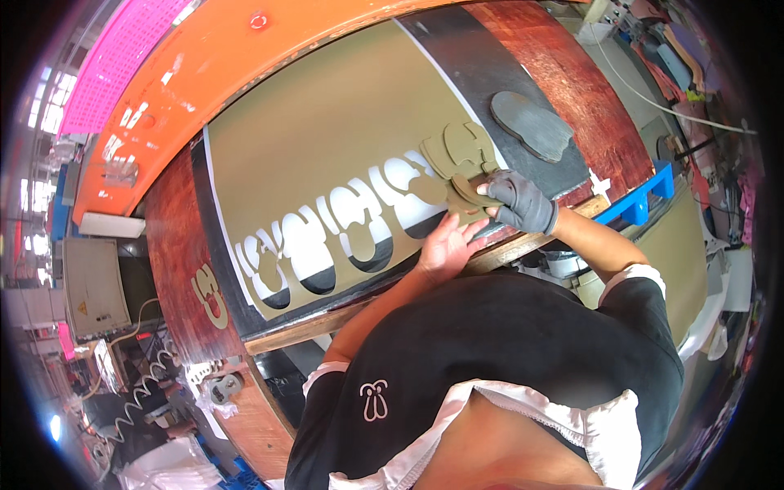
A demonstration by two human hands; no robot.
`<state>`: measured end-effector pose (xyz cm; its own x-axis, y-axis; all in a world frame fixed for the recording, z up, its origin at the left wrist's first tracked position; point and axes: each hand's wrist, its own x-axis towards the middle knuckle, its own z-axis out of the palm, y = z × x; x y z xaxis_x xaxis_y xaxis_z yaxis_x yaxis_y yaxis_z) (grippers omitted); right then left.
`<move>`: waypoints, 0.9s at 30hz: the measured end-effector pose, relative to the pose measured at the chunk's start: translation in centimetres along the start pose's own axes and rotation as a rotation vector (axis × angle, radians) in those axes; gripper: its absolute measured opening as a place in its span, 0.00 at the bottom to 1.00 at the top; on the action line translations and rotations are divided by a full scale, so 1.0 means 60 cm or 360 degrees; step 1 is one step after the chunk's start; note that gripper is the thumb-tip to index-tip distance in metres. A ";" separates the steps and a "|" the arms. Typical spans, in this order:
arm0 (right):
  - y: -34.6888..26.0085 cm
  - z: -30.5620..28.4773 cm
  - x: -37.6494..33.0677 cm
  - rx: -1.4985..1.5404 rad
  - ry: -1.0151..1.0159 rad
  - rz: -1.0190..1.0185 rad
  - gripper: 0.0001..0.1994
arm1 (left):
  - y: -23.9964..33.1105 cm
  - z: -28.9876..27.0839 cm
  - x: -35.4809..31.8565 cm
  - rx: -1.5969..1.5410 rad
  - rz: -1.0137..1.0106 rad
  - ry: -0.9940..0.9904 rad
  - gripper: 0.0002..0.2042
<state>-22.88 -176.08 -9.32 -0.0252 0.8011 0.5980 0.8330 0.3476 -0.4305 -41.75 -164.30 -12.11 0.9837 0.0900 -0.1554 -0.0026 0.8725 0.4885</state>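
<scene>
My right hand (524, 202), in a grey glove with bare fingertips, pinches olive cut-out pieces (467, 193) at the sheet's lower right corner. Just below them is my bare left hand (447, 247), its fingers stretched apart and touching the pieces' lower edge. More curved olive pieces (457, 147) lie loosely heaped on the sheet beyond my right hand. The olive sheet (327, 106) has a row of shoe-part-shaped holes along its near edge, with white and black showing through. How many pieces are between my hands is hard to make out.
A grey sole-shaped block (531, 126) rests on the black board right of the sheet. An orange machine beam (188, 98) spans the far side, with a pink perforated basket (122, 61) behind it. Another olive cut-out (211, 296) lies on the red-brown tabletop (167, 245) at left.
</scene>
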 end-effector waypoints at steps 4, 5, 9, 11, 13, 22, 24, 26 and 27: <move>-0.009 -0.017 0.005 0.0274 -0.0057 0.0197 0.22 | 0.010 0.013 0.010 -0.0160 0.0013 -0.0080 0.15; -0.009 -0.020 0.009 0.0368 -0.0099 0.0330 0.21 | 0.010 0.014 0.011 -0.0179 0.0008 -0.0068 0.14; -0.001 -0.019 0.022 0.0629 -0.0285 0.0750 0.18 | 0.015 0.016 0.014 -0.0198 0.0027 0.0138 0.07; 0.003 -0.018 0.024 0.0251 -0.0244 0.0583 0.16 | 0.016 0.017 0.023 -0.0105 0.0107 -0.0069 0.06; 0.014 -0.023 0.036 0.0606 -0.0247 0.0892 0.18 | 0.017 0.015 0.025 -0.0065 0.0131 -0.0090 0.06; 0.105 -0.201 0.169 0.1420 0.0734 0.1226 0.17 | 0.003 -0.015 -0.027 -0.0102 -0.0158 0.0026 0.11; 0.100 -0.227 0.182 0.1472 0.0720 0.1202 0.17 | 0.005 -0.001 -0.036 -0.0101 -0.0305 0.0129 0.14; 0.084 -0.243 0.190 0.1590 0.0700 0.1101 0.16 | 0.009 0.027 -0.054 -0.0069 -0.0495 0.0402 0.17; 0.075 -0.249 0.194 0.1560 0.0709 0.1123 0.16 | 0.015 0.043 -0.064 0.0125 -0.0494 0.0304 0.18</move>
<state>-11.17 -172.46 5.80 0.5967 0.7919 0.1300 -0.1661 0.2804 -0.9454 -45.06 -165.10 -8.89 0.8843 -0.0788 -0.4602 0.3117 0.8336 0.4561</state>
